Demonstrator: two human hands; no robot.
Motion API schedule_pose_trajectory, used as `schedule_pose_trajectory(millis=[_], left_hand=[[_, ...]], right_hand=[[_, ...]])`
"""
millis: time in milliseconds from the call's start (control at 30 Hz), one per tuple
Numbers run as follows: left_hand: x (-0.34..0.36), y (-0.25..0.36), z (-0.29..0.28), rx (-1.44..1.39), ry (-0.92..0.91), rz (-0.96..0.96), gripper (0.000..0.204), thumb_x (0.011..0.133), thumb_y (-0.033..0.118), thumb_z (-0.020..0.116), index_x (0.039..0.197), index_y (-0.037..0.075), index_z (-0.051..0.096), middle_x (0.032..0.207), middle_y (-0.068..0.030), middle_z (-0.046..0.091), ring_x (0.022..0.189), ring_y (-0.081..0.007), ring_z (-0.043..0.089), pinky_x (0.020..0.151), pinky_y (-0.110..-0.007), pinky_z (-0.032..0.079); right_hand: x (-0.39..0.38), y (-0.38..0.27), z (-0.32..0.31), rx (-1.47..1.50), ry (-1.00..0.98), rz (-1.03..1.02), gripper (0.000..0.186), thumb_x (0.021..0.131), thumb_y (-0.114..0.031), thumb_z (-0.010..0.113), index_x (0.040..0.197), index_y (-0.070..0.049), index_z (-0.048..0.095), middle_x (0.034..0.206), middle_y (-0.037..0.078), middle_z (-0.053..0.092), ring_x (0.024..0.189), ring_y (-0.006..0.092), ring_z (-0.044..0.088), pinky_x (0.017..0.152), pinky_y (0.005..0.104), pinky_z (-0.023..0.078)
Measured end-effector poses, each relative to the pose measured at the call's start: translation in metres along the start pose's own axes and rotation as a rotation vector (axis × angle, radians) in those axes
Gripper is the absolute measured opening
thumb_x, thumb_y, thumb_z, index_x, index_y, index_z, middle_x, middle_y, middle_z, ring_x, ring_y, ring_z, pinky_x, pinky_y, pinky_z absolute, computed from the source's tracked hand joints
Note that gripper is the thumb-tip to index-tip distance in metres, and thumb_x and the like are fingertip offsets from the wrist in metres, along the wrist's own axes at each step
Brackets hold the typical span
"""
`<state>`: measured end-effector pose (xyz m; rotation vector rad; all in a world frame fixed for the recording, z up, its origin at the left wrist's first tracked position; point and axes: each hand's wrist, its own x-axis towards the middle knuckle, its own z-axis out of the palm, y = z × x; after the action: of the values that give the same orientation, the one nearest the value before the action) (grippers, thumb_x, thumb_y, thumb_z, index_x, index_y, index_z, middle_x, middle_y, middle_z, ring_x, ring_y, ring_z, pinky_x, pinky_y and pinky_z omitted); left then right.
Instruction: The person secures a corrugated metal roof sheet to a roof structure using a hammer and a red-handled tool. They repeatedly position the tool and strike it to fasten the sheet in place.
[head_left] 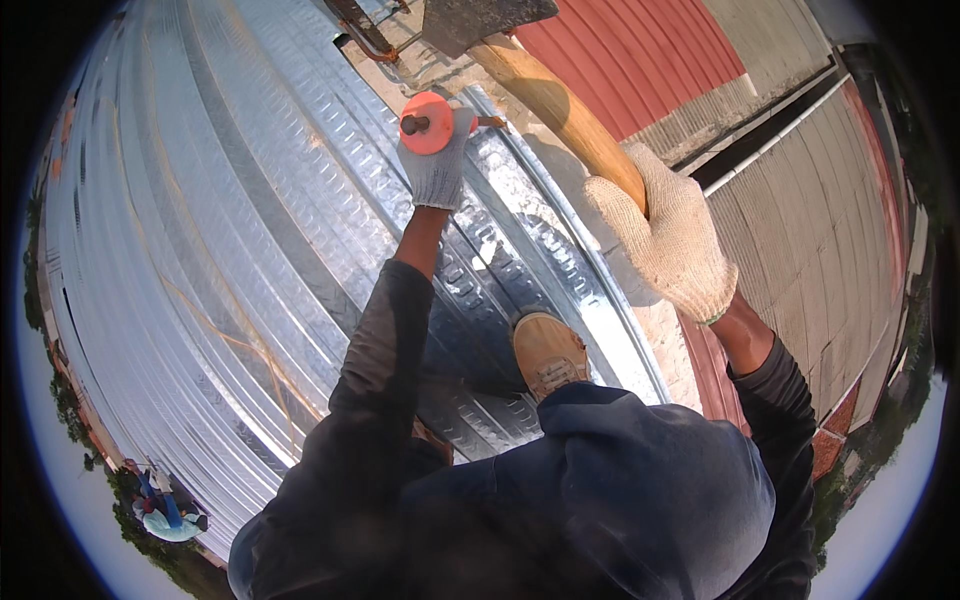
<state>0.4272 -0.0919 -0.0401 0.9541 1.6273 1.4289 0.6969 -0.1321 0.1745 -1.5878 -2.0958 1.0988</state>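
My left hand, in a grey knit glove, is closed around a chisel with a round orange hand guard. The chisel's dark struck end pokes up through the guard, and part of the tool shows at the right of the fist. The working tip is hidden. My right hand, in a cream knit glove, grips the wooden handle of a hammer. Its heavy dark metal head is up at the top edge, beyond and to the right of the chisel. Head and chisel are apart in the picture.
Ribbed metal decking spreads left and under my shoe. A rough concrete edge borders it at the right. Past it lie red roofing and grey corrugated roofing. Rusty steel juts at the top. Another person is far left.
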Motion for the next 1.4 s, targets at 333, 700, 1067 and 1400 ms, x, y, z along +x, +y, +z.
schedule_pose_trajectory(millis=[333, 700, 1067, 1400], left_hand=[[0.032, -0.017, -0.010, -0.202, -0.021, -0.138, 0.021, 0.093, 0.011, 0.084, 0.107, 0.009, 0.067, 0.100, 0.0006, 0.067, 0.085, -0.0090, 0.066, 0.071, -0.028, 0.057], [0.057, -0.029, 0.005, -0.568, 0.293, -0.281, 0.067, 0.092, 0.002, 0.079, 0.154, 0.004, 0.053, 0.126, -0.0110, 0.067, 0.095, -0.0201, 0.071, 0.074, -0.037, 0.063], [0.065, -0.014, 0.034, -0.519, 0.364, -0.362, 0.080, 0.088, 0.005, 0.081, 0.161, 0.013, 0.052, 0.122, -0.0089, 0.060, 0.093, -0.0221, 0.067, 0.080, -0.040, 0.059], [0.044, 0.048, -0.013, 0.156, -0.165, 0.353, 0.035, 0.104, 0.020, 0.078, 0.133, 0.003, 0.069, 0.121, -0.0086, 0.077, 0.104, -0.0176, 0.072, 0.094, -0.035, 0.059]], right_hand=[[-0.021, 0.021, 0.023, 0.127, -0.070, 0.206, 0.059, 0.111, -0.053, 0.070, 0.122, 0.005, 0.072, 0.079, 0.019, 0.067, 0.075, 0.0196, 0.062, 0.073, 0.0423, 0.056], [-0.020, 0.013, 0.013, 0.227, -0.078, 0.282, 0.060, 0.113, -0.051, 0.071, 0.133, 0.006, 0.067, 0.077, 0.002, 0.065, 0.066, 0.0064, 0.060, 0.059, 0.0279, 0.052], [-0.042, 0.038, 0.015, 0.220, -0.073, 0.355, 0.050, 0.109, -0.040, 0.078, 0.129, 0.005, 0.070, 0.080, 0.003, 0.066, 0.065, 0.0058, 0.055, 0.059, 0.0272, 0.050], [-0.073, 0.009, 0.088, 0.231, -0.820, 0.354, 0.062, 0.099, -0.046, 0.081, 0.130, 0.007, 0.070, 0.092, 0.021, 0.078, 0.082, 0.0282, 0.081, 0.077, 0.0425, 0.062]])
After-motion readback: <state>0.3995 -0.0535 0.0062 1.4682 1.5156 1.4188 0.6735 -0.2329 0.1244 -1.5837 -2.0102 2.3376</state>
